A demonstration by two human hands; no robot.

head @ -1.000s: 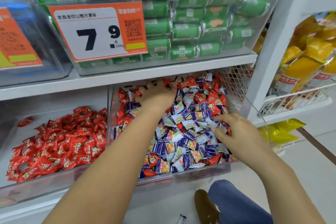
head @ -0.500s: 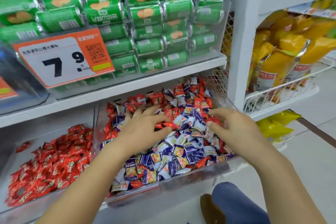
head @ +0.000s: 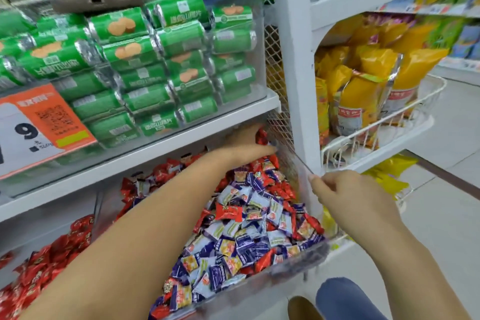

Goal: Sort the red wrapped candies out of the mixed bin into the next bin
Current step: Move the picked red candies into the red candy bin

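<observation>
Since the earlier frame, our left hand (head: 249, 148) had travelled from the middle of the mixed bin (head: 291, 265) to its far right corner, and our right hand (head: 345, 195) had lifted out of the candies to the bin's right wall. The left fingers lay under the shelf (head: 161, 148) among red candies; we could not tell whether that grip was apart or clamped on anything. The right grip was together, thumb and forefinger pinching the clear wall's upper edge.

We judged two risks. A pull on the thin wall could tip or slide the bin, its front standing proud of the shelf, and spill candies to the floor (head: 441, 215). A blind grab in the corner could also carry purple-and-white candies (head: 233, 239) along with red ones.

The mixed bin held red wrapped candies (head: 230, 212) scattered through the purple-and-white ones. The next bin (head: 97, 204), just to the left, held only red candies. Above, a clear bin (head: 259, 80) held green biscuit rolls (head: 179, 39); a wire basket (head: 405, 122) to the right held yellow bags (head: 361, 96).
</observation>
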